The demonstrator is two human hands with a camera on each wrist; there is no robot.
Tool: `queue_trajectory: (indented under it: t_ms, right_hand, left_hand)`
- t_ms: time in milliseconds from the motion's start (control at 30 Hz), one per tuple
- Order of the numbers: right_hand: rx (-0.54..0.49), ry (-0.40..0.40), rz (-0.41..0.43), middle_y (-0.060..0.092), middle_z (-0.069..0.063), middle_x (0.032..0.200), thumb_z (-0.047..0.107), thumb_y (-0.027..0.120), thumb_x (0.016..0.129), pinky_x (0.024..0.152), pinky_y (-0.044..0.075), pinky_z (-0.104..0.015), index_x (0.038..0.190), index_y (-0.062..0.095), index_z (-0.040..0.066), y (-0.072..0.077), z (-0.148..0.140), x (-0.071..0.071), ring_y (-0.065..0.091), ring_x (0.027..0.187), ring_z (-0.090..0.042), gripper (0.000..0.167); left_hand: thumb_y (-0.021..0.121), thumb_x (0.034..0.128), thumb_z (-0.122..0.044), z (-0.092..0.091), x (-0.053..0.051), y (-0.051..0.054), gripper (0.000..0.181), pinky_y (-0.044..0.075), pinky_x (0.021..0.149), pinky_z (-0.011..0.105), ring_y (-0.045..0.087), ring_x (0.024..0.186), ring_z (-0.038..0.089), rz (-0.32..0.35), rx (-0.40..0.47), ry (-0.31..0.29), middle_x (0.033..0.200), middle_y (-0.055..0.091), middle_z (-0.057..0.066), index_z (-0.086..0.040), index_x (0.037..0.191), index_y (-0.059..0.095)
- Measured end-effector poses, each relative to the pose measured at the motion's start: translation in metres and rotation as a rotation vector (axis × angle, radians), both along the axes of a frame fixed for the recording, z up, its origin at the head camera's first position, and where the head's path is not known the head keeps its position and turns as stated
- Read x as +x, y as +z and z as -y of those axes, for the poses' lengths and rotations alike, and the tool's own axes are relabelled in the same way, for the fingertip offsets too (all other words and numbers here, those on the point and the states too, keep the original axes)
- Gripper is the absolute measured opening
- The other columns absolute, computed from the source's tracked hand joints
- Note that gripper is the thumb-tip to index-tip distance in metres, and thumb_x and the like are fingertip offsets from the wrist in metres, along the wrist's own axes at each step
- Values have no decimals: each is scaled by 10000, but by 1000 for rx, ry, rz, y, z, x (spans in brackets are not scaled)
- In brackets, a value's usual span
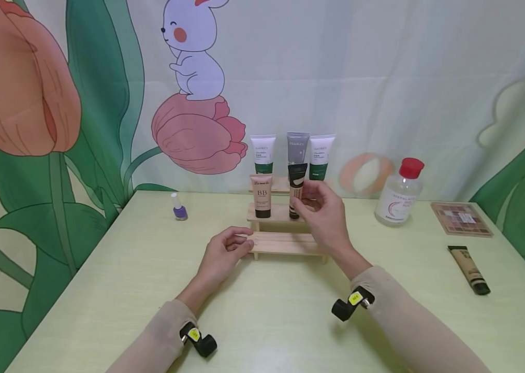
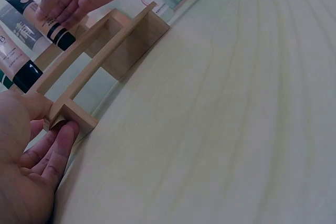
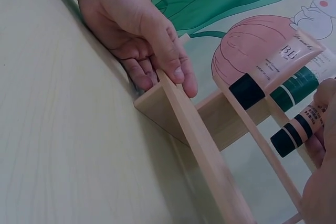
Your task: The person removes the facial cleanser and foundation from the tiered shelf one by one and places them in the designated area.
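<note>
A tiered wooden stand [image 1: 286, 243] is on the table. The left hand [image 1: 226, 255] grips the left end of its lowest step, thumb on top and fingers beneath in the left wrist view. Between thumb and fingers, the right hand [image 1: 326, 215] pinches a small black-and-tan tube [image 1: 296, 191] upright at the middle step; whether its cap touches the step I cannot tell. To its left on that step stands a pink BB tube [image 1: 262, 196]. Behind are two white-and-green tubes [image 1: 263, 154] and a grey tube [image 1: 297, 146] on the top step.
A purple nail polish bottle [image 1: 179, 210] stands at the left. On the right are a clear bottle with a red cap [image 1: 397, 199], a palette [image 1: 461, 219] and a tan tube with black ends [image 1: 469, 270] lying down. A printed curtain [image 1: 360, 93] hangs behind the table.
</note>
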State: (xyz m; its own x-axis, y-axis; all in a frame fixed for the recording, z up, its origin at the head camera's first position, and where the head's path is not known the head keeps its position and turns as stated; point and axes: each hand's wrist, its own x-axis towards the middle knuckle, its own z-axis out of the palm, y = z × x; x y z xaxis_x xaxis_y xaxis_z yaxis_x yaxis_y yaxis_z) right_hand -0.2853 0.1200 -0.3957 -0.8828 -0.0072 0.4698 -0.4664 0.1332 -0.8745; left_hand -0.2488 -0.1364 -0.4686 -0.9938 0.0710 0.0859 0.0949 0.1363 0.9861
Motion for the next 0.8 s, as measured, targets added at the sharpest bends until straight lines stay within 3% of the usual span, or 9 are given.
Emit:
queue_trajectory:
  t_ms: [400, 800]
  right_hand:
    - [-50, -69, -85, 729, -152, 1215, 1, 818, 999, 979, 606, -218, 1332, 673, -52, 16, -31, 10, 699, 1056, -187, 367]
    - [-16, -267, -73, 734, -10, 1220, 106, 823, 1030, 1002, 582, -153, 1402, 710, 24, 36, -90, 29, 714, 1088, -148, 397]
  left_hand:
    - [784, 1056, -92, -1, 2, 3, 232, 621, 777, 216, 729, 933, 151, 1, -36, 14, 1099, 795, 131, -81, 1288, 779]
    - [784, 1058, -95, -1, 1, 1, 249, 662, 841, 262, 759, 958, 173, -3, -22, 7, 1112, 797, 142, -70, 1306, 769]
